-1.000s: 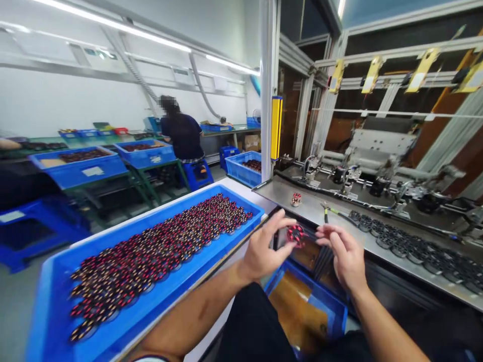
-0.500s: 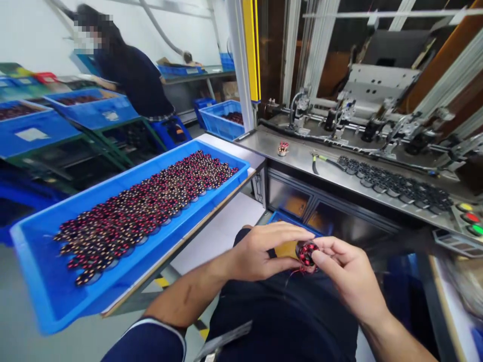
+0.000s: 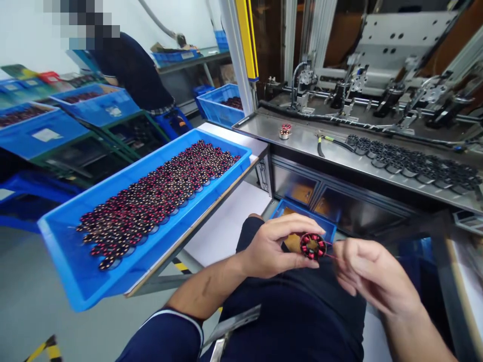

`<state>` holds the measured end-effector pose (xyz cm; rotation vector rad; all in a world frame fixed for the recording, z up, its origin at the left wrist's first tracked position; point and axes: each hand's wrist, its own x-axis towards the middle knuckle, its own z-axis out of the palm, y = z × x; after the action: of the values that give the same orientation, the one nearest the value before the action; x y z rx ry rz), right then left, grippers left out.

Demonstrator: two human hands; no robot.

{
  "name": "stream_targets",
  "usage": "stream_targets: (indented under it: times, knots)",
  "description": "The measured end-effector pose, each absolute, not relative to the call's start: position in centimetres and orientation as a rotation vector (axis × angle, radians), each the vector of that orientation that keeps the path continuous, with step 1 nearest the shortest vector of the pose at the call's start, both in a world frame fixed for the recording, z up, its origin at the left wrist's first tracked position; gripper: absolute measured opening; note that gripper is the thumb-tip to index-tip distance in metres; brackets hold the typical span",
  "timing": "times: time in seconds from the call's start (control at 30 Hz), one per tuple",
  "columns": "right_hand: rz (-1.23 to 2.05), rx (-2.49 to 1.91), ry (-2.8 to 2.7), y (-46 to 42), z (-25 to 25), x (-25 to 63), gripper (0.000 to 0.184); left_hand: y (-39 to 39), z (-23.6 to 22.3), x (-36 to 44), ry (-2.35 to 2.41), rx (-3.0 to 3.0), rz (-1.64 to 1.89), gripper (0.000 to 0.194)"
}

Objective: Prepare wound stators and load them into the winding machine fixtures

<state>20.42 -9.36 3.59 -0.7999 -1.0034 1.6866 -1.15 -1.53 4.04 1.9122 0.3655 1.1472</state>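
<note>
My left hand (image 3: 273, 246) pinches a small round stator with red copper windings (image 3: 313, 246) over my lap. My right hand (image 3: 372, 276) sits just to the right of it, fingers curled, pinching a thin red wire that runs from the stator. A long blue tray (image 3: 68, 251) on my left holds several rows of the same wound stators (image 3: 158, 193). On the steel bench (image 3: 302, 143) ahead stands one lone wound stator (image 3: 285, 131), and a row of dark unwound cores (image 3: 411, 163) lies further right.
Pliers with a green grip (image 3: 324, 142) lie on the bench. A winding machine (image 3: 377, 90) fills the back right. A small blue bin (image 3: 328, 229) sits below the bench by my knees. A person in dark clothes (image 3: 132, 75) works at far blue bins (image 3: 98, 108).
The view tilted down from the bench to my lap. My hands brought the stator down and closer. My right hand has slid off the stator to the right, drawing out a thin wire.
</note>
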Motion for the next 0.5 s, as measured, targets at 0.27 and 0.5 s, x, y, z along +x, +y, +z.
stream_targets:
  times: [0.27, 0.5]
  knots:
    - [1.592, -0.829, -0.904, -10.4, 0.4, 18.4, 0.022, -1.2, 3.4, 0.0, 0.428, 2.065, 1.483, 0.044]
    - [1.612, -0.825, -0.566, -10.4, 2.1, 13.4, 0.022, -1.1, 3.4, 1.2, 0.459, 2.198, 1.656, 0.035]
